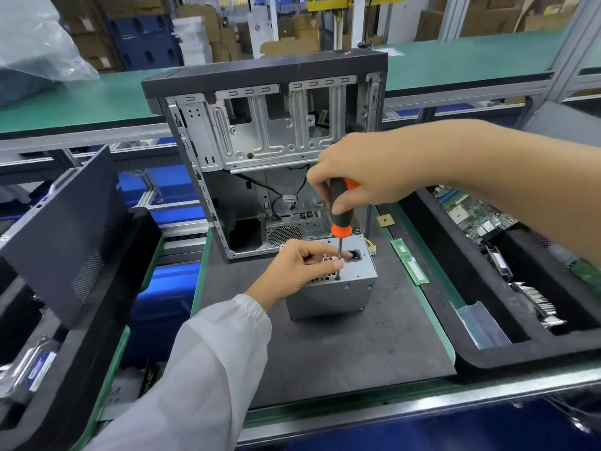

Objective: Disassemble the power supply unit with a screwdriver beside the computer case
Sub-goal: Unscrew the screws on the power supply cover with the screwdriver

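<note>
Two bare hands are seen from above, at work over a dark grey foam mat (341,346) on the counter. Nearest, the left hand (297,265), reaching out of a white sleeve, is curled onto the top of a small silver sheet-metal power supply unit (331,294); its fingertips pinch the thin steel shaft near the tip. The unit stands on the mat just in front of an open grey metal computer case (266,141), which stands upright behind it. Above, the right hand (367,167) is wrapped round the black-and-orange handle of one screwdriver (339,219), held nearly upright, tip set at the unit's top edge.

For this step, the shaft is best kept straight over the screw and pressed down firmly while turned, with the box steadied so the tip cannot slip.

Counted: one unit, one screwdriver, one case. To the right, one green memory stick (410,262) and one small square chip (385,220) are seen; farther right, one black tray (481,356) holds circuit boards.
</note>
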The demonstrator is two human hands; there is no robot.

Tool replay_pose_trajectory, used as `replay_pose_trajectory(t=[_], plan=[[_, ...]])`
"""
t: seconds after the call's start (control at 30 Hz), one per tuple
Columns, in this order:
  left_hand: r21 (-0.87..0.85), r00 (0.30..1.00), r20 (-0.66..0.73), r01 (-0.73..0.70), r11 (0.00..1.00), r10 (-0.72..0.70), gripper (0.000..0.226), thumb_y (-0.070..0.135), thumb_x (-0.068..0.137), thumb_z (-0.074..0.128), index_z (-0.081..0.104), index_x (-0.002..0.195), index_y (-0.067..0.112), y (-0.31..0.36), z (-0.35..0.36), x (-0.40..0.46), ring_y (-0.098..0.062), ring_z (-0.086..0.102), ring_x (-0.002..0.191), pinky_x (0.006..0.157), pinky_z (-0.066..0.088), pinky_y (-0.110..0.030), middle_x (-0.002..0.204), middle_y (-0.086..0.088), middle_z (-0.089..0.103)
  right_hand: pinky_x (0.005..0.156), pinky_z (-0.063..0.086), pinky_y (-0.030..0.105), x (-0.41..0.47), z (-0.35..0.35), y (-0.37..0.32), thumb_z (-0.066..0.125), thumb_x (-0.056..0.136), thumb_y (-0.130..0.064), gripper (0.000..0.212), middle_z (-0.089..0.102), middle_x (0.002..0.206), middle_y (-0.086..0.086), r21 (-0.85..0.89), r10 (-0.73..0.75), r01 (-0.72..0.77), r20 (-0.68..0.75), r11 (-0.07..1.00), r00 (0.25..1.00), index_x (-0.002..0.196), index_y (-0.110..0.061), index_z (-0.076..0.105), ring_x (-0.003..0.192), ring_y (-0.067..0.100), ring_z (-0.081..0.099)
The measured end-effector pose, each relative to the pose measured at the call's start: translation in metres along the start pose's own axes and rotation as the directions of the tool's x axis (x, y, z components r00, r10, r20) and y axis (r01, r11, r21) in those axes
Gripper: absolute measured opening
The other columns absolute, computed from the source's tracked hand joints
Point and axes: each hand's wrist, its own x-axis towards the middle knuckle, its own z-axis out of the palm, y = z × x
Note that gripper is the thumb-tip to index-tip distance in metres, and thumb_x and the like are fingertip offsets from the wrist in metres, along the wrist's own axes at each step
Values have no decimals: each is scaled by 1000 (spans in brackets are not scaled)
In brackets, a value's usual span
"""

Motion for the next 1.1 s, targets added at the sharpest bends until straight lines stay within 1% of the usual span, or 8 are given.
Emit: replay_pose_trajectory(t=[0.2, 0.37, 0.47, 0.67, 0.77, 0.87, 0.97, 1.1], plan=[[-91, 1000, 15, 0, 996, 2, 14, 25, 90, 68, 79, 96, 21, 2, 2, 3, -16, 19, 51, 49, 22, -17, 51, 1, 31, 84, 48, 39, 1, -8, -2, 72, 80, -15, 23, 52, 99, -14, 133, -102, 100, 8, 986, 995, 92, -33, 63, 96, 15, 53], [-75, 999, 1, -39, 996, 39, 12, 12, 92, 64, 75, 90, 8, -4, 3, 2, 4, 42, 43, 52, 33, -2, 49, 18, 50, 60, 54, 31, 3, -7, -4, 45, 63, -86, 79, 65, 66, -2, 112, 184, -173, -95, 979, 978, 97, -16, 59, 57, 14, 67], [-60, 998, 13, -65, 996, 66, 12, 8, 93, 62, 73, 95, 7, -5, 3, 3, 9, 50, 47, 53, 36, 1, 53, 22, 56, 47, 44, 26, 8, -2, -5, 36, 86, -74, 65, 58, 46, 2, -38, 261, -268, -139, 963, 955, 75, -11, 50, 44, 15, 60], [-128, 1000, -2, -14, 992, 14, 17, 31, 85, 70, 79, 96, 23, -8, 0, 5, -2, 28, 45, 50, 29, -6, 50, 14, 32, 54, 28, 23, -3, -15, 3, 54, 96, -35, 14, 41, 74, -13, 13, 32, -33, 58, 999, 998, 103, -26, 45, 65, 3, 40], [-80, 1000, 17, -23, 997, 24, 14, 19, 89, 68, 79, 92, 27, -9, 0, 6, 0, 32, 44, 51, 31, -7, 54, 14, 47, 60, 33, 19, -6, -21, 4, 66, 90, -21, 24, 45, 80, -21, 98, -65, 55, 101, 994, 993, 102, -34, 50, 70, -1, 44], [-77, 998, 37, -39, 996, 42, 15, 6, 91, 64, 76, 92, 14, -6, 0, 5, 9, 48, 48, 54, 36, -1, 63, 19, 63, 65, 41, 19, -2, -25, 2, 69, 86, -34, 22, 57, 84, -20, 91, -52, 45, 71, 995, 996, 104, -32, 58, 73, 0, 53], [-71, 999, 22, -36, 997, 37, 12, 5, 92, 63, 75, 92, 6, -6, 0, 5, 10, 52, 51, 54, 37, 0, 67, 18, 67, 58, 52, 27, 2, -20, 0, 50, 77, -76, 60, 67, 56, -1, 64, 162, -164, 44, 984, 986, 90, -18, 61, 54, 12, 66], [-57, 998, 37, -41, 998, 43, 13, 3, 93, 60, 72, 99, 1, -6, 1, 4, 12, 52, 49, 53, 36, 2, 56, 24, 59, 45, 29, 27, 9, -5, -5, 33, 93, -66, 57, 45, 61, 1, -193, 185, -218, -173, 957, 967, 66, -15, 37, 52, 16, 45]])
